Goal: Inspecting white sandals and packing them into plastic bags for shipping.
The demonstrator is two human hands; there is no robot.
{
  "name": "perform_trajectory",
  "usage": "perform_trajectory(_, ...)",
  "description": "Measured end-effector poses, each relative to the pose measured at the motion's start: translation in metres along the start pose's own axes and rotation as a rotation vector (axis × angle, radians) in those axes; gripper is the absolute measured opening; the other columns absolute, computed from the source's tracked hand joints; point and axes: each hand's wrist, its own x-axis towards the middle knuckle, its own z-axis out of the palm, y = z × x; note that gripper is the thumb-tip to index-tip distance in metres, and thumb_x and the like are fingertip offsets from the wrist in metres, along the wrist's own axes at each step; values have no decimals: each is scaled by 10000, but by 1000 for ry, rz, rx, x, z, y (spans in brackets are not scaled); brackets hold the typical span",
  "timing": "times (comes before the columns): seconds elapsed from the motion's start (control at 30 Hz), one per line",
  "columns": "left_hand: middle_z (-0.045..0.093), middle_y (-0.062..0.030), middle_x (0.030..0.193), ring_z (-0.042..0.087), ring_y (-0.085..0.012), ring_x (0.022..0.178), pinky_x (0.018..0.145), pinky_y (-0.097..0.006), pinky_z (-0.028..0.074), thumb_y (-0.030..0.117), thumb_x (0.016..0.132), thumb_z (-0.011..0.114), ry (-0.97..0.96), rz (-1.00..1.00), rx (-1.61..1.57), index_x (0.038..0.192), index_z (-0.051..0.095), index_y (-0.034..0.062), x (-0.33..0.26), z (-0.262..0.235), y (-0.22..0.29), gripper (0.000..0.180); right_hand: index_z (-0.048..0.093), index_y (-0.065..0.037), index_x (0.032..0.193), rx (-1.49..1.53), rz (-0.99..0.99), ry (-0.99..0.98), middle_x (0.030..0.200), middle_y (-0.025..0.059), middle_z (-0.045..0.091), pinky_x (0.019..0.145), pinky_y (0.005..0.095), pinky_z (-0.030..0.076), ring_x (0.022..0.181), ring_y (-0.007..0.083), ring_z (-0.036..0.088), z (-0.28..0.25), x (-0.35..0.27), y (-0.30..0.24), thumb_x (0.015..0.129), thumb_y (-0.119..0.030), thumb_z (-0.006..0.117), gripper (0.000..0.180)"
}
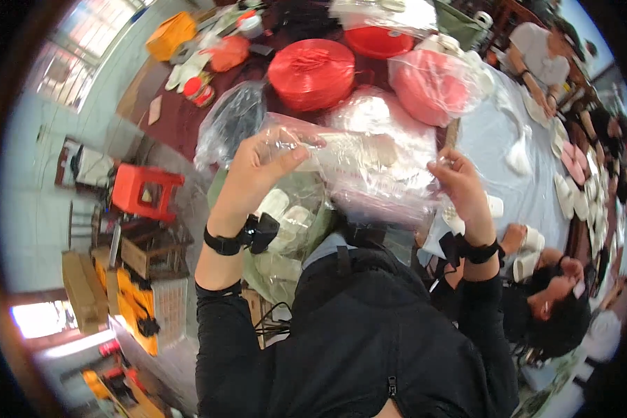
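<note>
A clear plastic bag [369,157] is stretched between my hands, with pale contents that glare and creases make hard to tell. The fingers of my left hand [261,164] are closed on its left edge. At its right edge, my right hand [461,184] pinches the film between thumb and fingertips. Pinkish clear film [376,202] is layered just under the bag, near my body. Below my left forearm, a green sack [254,279] holds white slippers [289,219] in clear wrapping.
Beyond my hands lie a red plastic roll [312,73], a bagged pink bundle [435,87] and a dark plastic bag [233,118]. A red-lidded jar [198,90] stands far left. A red stool [146,191] is at left. One person [554,303] sits close on my right, others farther along.
</note>
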Motion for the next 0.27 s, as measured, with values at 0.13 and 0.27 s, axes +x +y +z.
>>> perform_trajectory(0.13,585,-49,974,520,-139,937,861,-285,387,147,821,626,200,12,144,943,582,45,-52,29,-8,165,273,-78,1297,-410,-104,-83,1200,187,472,683,280,493,961,187,572,19,4,44,772,-230,695,690)
perform_trajectory(0.27,495,-109,1116,444,-218,1087,971,-362,297,167,822,621,200,37,621,1011,584,75,-101,59,-27,213,84,-195,1419,-746,-446,-580,1478,101,86,1064,499,170,1316,354,222,53,-8,92,734,-419,696,946)
